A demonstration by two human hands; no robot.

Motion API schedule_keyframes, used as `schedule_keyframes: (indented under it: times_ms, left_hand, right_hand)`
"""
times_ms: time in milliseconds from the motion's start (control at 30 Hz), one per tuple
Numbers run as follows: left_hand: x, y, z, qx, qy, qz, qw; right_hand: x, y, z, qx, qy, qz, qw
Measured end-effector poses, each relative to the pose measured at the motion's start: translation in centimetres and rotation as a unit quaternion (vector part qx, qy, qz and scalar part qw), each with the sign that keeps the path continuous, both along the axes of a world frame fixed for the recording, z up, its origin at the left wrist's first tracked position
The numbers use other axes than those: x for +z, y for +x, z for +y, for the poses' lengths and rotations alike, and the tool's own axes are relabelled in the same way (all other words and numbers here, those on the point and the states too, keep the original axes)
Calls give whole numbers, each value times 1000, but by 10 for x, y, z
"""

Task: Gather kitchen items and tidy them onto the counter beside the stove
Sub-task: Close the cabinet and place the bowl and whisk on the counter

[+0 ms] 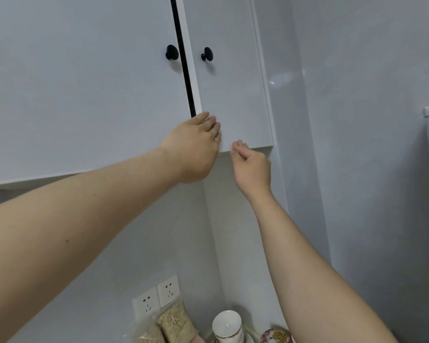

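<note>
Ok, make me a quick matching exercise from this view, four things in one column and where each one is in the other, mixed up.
Things:
1. left hand
2. right hand
3. black knob
4. white cups

Places:
A. on the right cabinet door's face, high up
B. stacked far below, at the wall corner
C. at the door's lower left corner
D. at the door's bottom edge

Pairs: 1-C, 2-D, 3-A, 4-B

Cupboard doors (233, 78) above; sockets (156, 297), grain bags (176, 320), stacked bowls (227, 326) below.
</note>
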State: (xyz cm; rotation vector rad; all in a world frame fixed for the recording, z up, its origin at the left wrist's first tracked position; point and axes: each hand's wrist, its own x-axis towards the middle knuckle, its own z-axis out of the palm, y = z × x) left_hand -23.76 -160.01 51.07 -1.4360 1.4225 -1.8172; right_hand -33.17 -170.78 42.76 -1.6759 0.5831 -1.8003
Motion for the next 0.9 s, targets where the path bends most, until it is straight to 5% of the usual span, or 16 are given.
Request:
schedule_keyframes:
  times_ms: [433, 567, 667, 767, 900]
  left_hand:
    - [-2, 15, -7, 9, 11, 46, 999]
    - [-27, -2, -8, -62, 2, 199, 978]
    - [-98, -29, 4, -253, 24, 337, 907]
    - [-192, -43, 26, -396, 14, 477, 785]
    - [-301, -46, 37, -415, -8, 654, 632]
  right_hand:
    - [-1, 13, -8, -71, -56, 145, 985]
    - [-17, 9, -8, -58, -52, 148, 986]
    - [-62, -2, 4, -100, -41, 126, 986]
    - [-133, -23, 21, -37, 32, 43, 998]
    - [-231, -46, 38, -16, 144, -29, 989]
